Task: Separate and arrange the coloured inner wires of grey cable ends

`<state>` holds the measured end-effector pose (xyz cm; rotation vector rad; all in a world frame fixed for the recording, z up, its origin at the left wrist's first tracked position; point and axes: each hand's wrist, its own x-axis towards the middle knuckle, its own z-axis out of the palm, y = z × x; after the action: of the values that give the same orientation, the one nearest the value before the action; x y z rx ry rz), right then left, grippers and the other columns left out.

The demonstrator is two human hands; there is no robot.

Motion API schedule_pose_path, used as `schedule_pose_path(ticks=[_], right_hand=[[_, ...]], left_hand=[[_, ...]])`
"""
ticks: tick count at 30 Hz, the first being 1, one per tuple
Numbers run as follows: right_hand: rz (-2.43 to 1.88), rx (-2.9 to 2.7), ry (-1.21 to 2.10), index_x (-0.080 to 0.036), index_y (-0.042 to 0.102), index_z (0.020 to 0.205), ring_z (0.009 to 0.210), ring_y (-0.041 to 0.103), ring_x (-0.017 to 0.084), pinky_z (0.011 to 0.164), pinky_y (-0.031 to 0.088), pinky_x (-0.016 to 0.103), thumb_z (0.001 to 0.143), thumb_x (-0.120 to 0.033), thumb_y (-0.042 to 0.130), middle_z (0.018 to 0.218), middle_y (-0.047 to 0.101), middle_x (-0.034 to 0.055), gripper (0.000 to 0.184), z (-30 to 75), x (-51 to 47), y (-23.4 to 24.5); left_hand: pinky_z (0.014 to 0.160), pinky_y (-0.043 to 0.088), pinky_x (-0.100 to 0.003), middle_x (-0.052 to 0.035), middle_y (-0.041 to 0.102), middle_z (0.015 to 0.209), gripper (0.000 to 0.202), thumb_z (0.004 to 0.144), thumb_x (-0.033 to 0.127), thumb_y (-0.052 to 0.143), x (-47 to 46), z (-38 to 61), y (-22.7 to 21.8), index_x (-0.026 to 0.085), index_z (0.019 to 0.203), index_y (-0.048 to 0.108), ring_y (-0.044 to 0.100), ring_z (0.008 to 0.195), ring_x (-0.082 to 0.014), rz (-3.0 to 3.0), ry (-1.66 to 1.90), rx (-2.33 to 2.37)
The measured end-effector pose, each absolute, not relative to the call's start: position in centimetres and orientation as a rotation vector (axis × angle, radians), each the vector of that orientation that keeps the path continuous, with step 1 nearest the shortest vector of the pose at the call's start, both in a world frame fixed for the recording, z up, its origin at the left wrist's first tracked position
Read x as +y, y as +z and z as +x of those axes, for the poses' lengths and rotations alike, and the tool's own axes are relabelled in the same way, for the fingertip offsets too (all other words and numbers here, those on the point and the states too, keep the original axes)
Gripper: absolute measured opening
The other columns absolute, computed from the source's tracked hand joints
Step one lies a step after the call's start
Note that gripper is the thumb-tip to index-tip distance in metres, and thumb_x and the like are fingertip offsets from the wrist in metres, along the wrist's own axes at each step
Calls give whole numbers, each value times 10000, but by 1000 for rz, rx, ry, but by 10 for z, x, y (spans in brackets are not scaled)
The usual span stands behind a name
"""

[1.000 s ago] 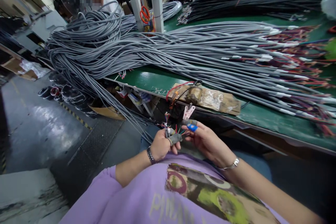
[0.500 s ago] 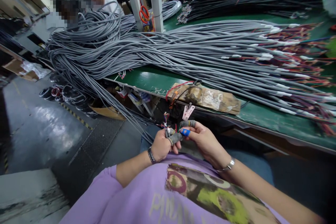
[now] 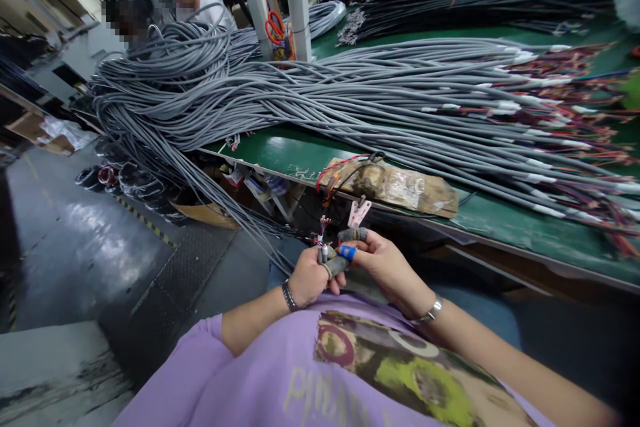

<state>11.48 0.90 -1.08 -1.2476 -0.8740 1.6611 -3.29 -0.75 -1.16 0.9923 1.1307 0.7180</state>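
Observation:
My left hand [image 3: 313,275], with grey finger covers, is closed around the ends of grey cables [image 3: 321,255] in front of my body. Thin coloured wires [image 3: 324,221] fan upward out of these ends. My right hand [image 3: 380,257] wears a grey cover on one finger and a blue wrap on the thumb. Its thumb and forefinger pinch at the wires right beside the left fingertips; the exact strand is too small to make out. Just above the right fingers, a pink clip [image 3: 359,213] sits at the bench edge.
Many grey cables [image 3: 300,100] with stripped coloured ends cover the green bench [image 3: 280,155]. A taped cardboard piece [image 3: 415,192] lies along its front edge. Black cable bundles [image 3: 475,3] lie farther back. Another person [image 3: 215,3] is at the far left, near a post with orange scissors [image 3: 275,27].
The coloured wires in my left hand have shifted slightly right and lean differently. My right fingers have moved a little left, closer to the left fingertips.

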Motion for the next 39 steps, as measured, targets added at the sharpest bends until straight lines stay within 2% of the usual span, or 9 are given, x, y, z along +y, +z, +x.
schedule_pose_path(ticks=[6,13,16,20,27,33,39], right_hand=[[-1226,-770,1663,-185,614,789,559,535,101,535,392,231,547,-276,798,663,655,-18,318,111,8,-11],[-1193,-807,1757,-190,652,859,637,571,129,585,444,254,595,-421,817,732,651,8,387,118,7,-11],[-1196,-831,1821,-174,644,763,597,541,123,580,437,265,577,-473,820,647,605,-4,394,122,6,-13],[-1226,-895,1765,-177,610,645,526,454,100,544,375,258,553,-462,825,544,540,-35,369,123,5,-11],[-1170,-997,1830,-176,609,583,538,414,103,537,344,258,578,-423,790,572,550,-19,306,120,1,-6],[-1183,-974,1881,-177,580,595,534,429,102,545,362,256,587,-465,788,565,529,-25,355,123,0,-9],[-1184,-900,1822,-183,643,801,604,525,128,584,414,269,604,-495,793,684,617,4,398,123,6,-9]], left_hand=[[350,244,-189,-1,571,489,436,744,534,660,-7,-33,-14,140,593,551,476,335,-67,1011,751,1139],[352,237,-194,3,585,499,415,713,530,678,-5,-33,-14,153,607,540,481,338,-68,945,838,1189],[354,234,-200,6,589,494,397,700,511,698,-5,-34,-18,156,620,538,464,324,-65,920,878,1190],[359,229,-203,3,588,488,399,720,507,688,-5,-34,-23,152,616,540,454,324,-61,920,886,1176],[346,221,-191,21,574,490,400,709,524,686,-6,-32,-20,144,680,566,461,327,-59,872,994,1202],[340,217,-190,28,564,488,420,692,549,686,-6,-32,-18,152,681,546,448,321,-56,842,993,1219],[339,240,-199,28,564,489,429,669,552,705,-6,-31,-22,164,652,521,439,320,-60,846,941,1219]])
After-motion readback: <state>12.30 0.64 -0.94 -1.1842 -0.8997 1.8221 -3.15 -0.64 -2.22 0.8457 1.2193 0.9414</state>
